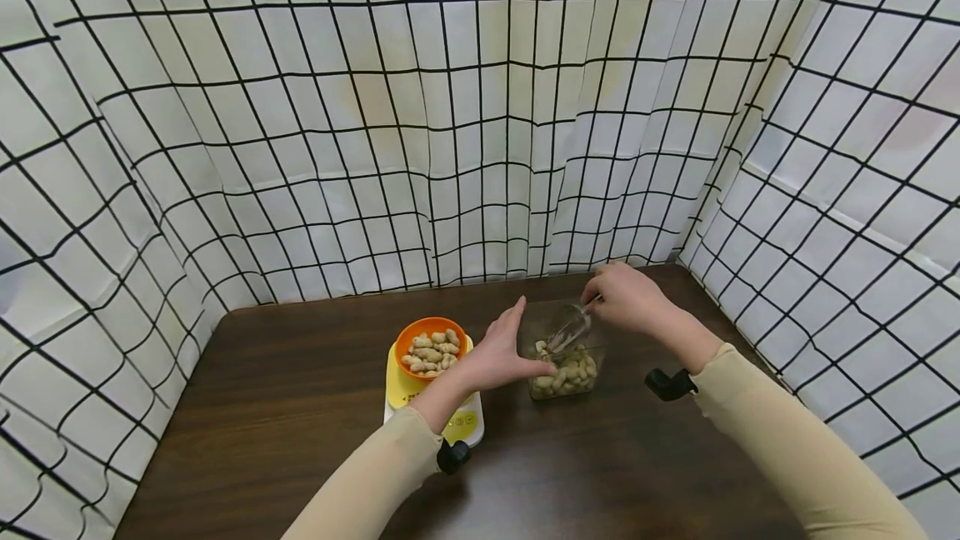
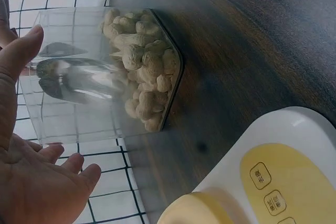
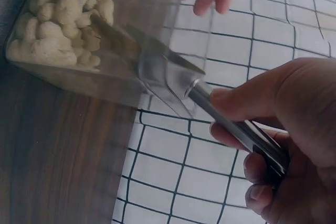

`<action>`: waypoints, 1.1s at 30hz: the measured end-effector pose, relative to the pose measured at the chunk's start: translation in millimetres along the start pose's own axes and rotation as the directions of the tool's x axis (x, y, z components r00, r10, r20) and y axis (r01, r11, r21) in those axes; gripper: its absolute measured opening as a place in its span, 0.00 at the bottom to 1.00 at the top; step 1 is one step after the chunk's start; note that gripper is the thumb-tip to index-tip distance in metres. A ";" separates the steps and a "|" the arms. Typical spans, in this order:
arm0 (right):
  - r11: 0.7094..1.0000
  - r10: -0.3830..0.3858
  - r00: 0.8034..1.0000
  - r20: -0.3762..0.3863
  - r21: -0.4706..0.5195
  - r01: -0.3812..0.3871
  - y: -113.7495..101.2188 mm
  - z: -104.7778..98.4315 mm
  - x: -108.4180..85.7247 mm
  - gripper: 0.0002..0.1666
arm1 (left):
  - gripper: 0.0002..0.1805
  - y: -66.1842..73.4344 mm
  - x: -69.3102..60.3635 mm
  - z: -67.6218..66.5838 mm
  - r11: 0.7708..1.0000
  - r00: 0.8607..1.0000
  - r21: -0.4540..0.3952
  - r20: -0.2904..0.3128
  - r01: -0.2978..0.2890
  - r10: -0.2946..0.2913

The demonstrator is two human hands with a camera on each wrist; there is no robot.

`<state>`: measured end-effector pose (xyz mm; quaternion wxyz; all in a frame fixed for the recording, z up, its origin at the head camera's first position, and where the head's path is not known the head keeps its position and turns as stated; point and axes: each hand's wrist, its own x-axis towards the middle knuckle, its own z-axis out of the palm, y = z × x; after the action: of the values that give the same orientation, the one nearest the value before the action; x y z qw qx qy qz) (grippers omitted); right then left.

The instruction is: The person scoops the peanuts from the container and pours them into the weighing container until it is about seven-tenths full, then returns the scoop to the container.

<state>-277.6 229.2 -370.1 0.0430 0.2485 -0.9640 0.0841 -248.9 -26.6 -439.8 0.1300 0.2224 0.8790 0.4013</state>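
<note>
A clear square container holds unshelled peanuts in its lower part. My right hand grips the handle of a metal scoop, fingers curled round it above the container's right side. The scoop slants down inside, its tip at the peanuts. My left hand is spread at the container's left side, thumb across the near side and fingers fairly straight; whether they press on the wall I cannot tell. Left of that hand, an orange bowl of peanuts sits on a yellow-and-white kitchen scale.
Everything stands on a dark brown wooden table. White cloth with a black grid closes off the back and both sides, close behind the container. Part of the scale's front lies under my left forearm.
</note>
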 end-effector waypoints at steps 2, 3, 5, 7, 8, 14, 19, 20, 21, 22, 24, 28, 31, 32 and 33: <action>0.999 -0.008 1.000 -0.003 -0.040 0.008 -4.2 3.7 1.1 0.10 | 0.63 -0.1 1.2 0.3 1.000 1.000 -0.004 -0.007 0.002 -0.002; 0.999 -0.014 1.000 -0.002 -0.052 0.014 -6.6 5.5 1.8 0.10 | 0.62 -0.2 1.7 0.3 1.000 1.000 -0.006 -0.009 0.002 -0.002; 0.997 -0.024 1.000 0.004 -0.073 0.024 -10.0 9.7 3.5 0.09 | 0.61 0.0 2.3 0.2 1.000 1.000 -0.011 -0.013 0.002 -0.002; 0.996 -0.037 0.999 0.001 -0.077 0.037 -11.8 13.8 5.5 0.09 | 0.60 0.3 2.8 -0.1 1.000 1.000 -0.011 -0.016 0.001 -0.001; 0.997 -0.038 0.999 0.000 -0.072 0.038 -12.1 15.6 6.3 0.09 | 0.60 0.2 3.0 -0.1 1.000 1.000 -0.012 -0.019 0.000 0.000; 0.998 -0.032 0.999 0.009 0.057 0.031 -7.9 18.2 6.2 0.10 | 0.59 -1.1 3.6 0.9 1.000 1.000 -0.002 -0.031 -0.003 0.003; 0.992 -0.013 1.000 0.022 0.124 0.010 -5.0 21.4 5.4 0.11 | 0.60 -1.2 2.6 1.6 1.000 1.000 -0.001 -0.026 0.003 -0.003; 0.992 -0.010 1.000 0.022 0.128 0.007 -5.0 21.7 5.5 0.11 | 0.60 -1.2 2.4 1.3 1.000 1.000 -0.002 -0.026 0.004 -0.004; 0.992 -0.007 1.000 0.024 0.128 0.004 -5.3 21.2 5.5 0.11 | 0.60 -1.3 2.3 1.0 1.000 1.000 -0.002 -0.028 0.004 -0.004; 0.992 -0.004 0.999 0.034 0.129 0.000 -5.0 20.4 6.1 0.11 | 0.60 -1.7 2.5 0.7 1.000 1.000 -0.003 -0.030 0.003 -0.003; 0.988 0.001 0.997 0.075 0.155 -0.013 -4.1 17.2 7.0 0.10 | 0.60 -2.3 2.8 0.3 1.000 0.999 -0.004 -0.035 0.005 -0.005; 0.971 0.011 0.984 0.180 0.231 -0.054 -0.4 10.3 7.7 0.08 | 0.60 -2.7 2.9 0.9 1.000 0.999 -0.008 -0.036 0.006 -0.006; 0.960 0.007 0.978 0.210 0.274 -0.065 2.8 8.3 6.5 0.08 | 0.60 -1.3 2.1 1.0 1.000 0.999 -0.005 -0.033 0.008 -0.008; 0.957 0.007 0.979 0.205 0.281 -0.066 4.2 7.7 6.2 0.09 | 0.60 -1.1 2.0 1.0 1.000 0.999 -0.005 -0.032 0.006 -0.007; 0.955 0.012 0.980 0.201 0.287 -0.070 5.6 6.9 5.8 0.09 | 0.60 -0.8 1.8 1.0 1.000 0.999 -0.007 -0.032 0.005 -0.006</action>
<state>-285.8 230.0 -376.9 -0.0917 0.2391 -0.9454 0.2017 -250.4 -25.5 -441.1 0.1179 0.2131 0.8801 0.4077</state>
